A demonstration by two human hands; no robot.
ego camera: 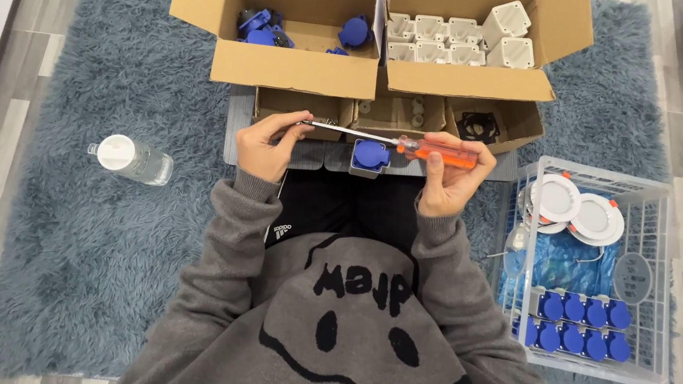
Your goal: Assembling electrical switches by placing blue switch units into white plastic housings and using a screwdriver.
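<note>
Item 1: screwdriver [404, 145], orange handle w/ steel shaft, lying crosswise, long axis running left-right, handle to the right, tip to the left. Right hand [450, 178] is wrapping closed round the handle; left hand [271, 142] is pinching narrow at the shaft tip, fingertips curled in, poss. holding a small screw there but too small to tell. Item 2: blue-lidded grey socket part [369, 155], sitting on the grey board [315, 156] just near of the shaft, between both hands, not touched by either; it is lying under the shaft's mid-length, slightly nearer the right hand than the left. Item 3: left cardboard box [292, 30], far side, holding a few blue parts. Item 4: right cardboard box [473, 43], holding white housings in rows. Item 5: low divided tray box [394, 113], just beyond the hands, small fittings inside. Item 6: white wire basket [596, 271], right, holding blue caps in rows plus round white discs. Item 7: clear bottle [130, 159] w/ white cap, lying on the blue shag rug [93, 231], well left of the left hand. Person is sitting, grey sweatshirt, looking down over the work
</note>
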